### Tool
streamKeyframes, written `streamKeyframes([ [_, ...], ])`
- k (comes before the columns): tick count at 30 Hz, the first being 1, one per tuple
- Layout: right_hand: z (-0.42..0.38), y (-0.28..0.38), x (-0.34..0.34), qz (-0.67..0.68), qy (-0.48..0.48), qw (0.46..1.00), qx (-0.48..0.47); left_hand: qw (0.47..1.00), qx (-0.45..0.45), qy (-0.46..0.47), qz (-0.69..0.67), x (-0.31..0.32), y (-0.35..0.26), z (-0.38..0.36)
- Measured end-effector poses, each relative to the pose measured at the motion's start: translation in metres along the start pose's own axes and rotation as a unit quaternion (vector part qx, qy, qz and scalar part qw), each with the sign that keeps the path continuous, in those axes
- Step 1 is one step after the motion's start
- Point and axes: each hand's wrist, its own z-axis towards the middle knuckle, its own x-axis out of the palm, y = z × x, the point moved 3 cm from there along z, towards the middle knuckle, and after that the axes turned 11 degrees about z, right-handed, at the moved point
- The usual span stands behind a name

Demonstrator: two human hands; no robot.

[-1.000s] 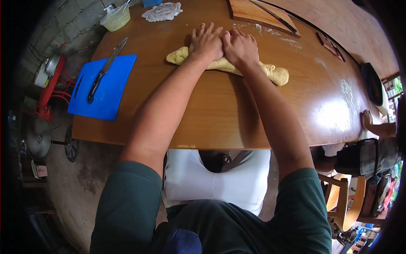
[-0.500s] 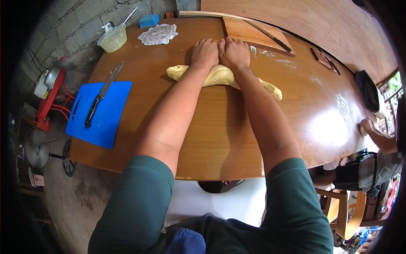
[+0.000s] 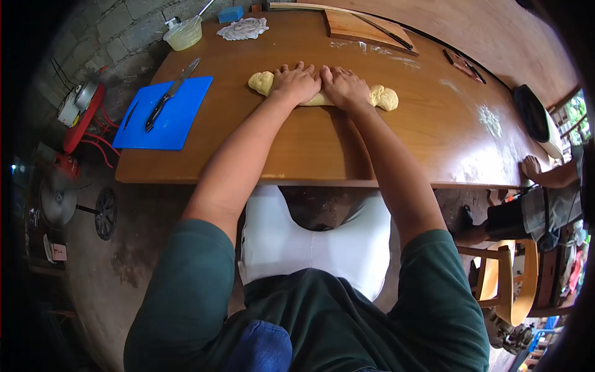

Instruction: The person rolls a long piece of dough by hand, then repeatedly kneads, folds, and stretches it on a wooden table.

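Note:
A long roll of pale yellow dough (image 3: 385, 97) lies across the wooden table (image 3: 347, 149). My left hand (image 3: 295, 82) and my right hand (image 3: 344, 85) press flat on its middle, side by side, thumbs nearly touching. Only the roll's two ends show: one left of my left hand, one right of my right hand. Both palms lie on the dough with fingers spread forward.
A blue cutting board (image 3: 166, 114) with a black-handled knife (image 3: 170, 94) lies at the table's left. A bowl (image 3: 184, 34), a blue sponge (image 3: 230, 13) and a crumpled cloth (image 3: 243, 28) sit at the far edge; a wooden board (image 3: 353, 28) farther right. Another person's hand (image 3: 532, 167) rests at the right edge.
My hands have drawn back toward me over the dough, rolling it. The roll now looks shorter to the right, and my view has shifted back from the table.

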Motion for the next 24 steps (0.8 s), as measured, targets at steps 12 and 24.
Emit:
streamKeyframes([
  [12, -0.137, 0.030, -0.093, -0.078, 0.053, 0.987, -0.131, 0.980, 0.164, -0.083, -0.079, -0.056, 0.041, -0.156],
  [24, -0.169, 0.089, -0.074, 0.103, 0.082, 0.988, -0.079, 0.965, 0.187, -0.133, -0.127, -0.045, 0.007, -0.174],
])
